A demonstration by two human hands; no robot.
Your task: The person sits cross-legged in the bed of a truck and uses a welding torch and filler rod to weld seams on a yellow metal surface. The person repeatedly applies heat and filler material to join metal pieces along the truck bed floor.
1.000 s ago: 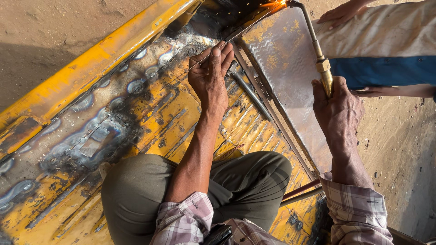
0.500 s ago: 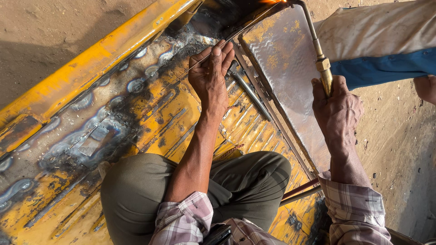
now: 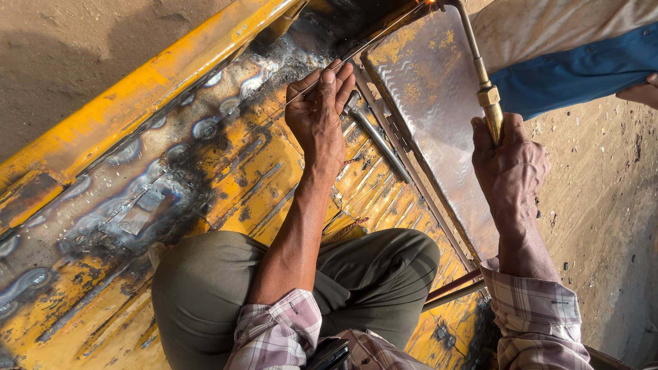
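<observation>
Torch [image 3: 488, 103], brass-bodied with a thin metal neck, is gripped in the right hand [image 3: 508, 163], fingers closed fully around its handle. The neck runs up and left to the top edge of the view, where a bright orange flame [image 3: 430, 2] shows at the tip. Left hand [image 3: 319, 113] is narrowed to a pinch on a thin rod [image 3: 370, 41], the fingers pressed together around it; the rod runs up and right toward the flame. Both hands work over a yellow panel [image 3: 226, 171], ribbed, scorched and marked with grey weld patches. A bare steel sheet [image 3: 432, 116] lies beside the ribbed area, under the torch neck. A dark steel bar [image 3: 377, 140] rests on the panel just right of the left hand. The person sits on the panel, knee [image 3: 205, 281] in olive trousers, plaid sleeves at both wrists. Another person's leg [image 3: 569, 48], in beige and blue cloth, stands at upper right on sandy ground [image 3: 603, 205].
</observation>
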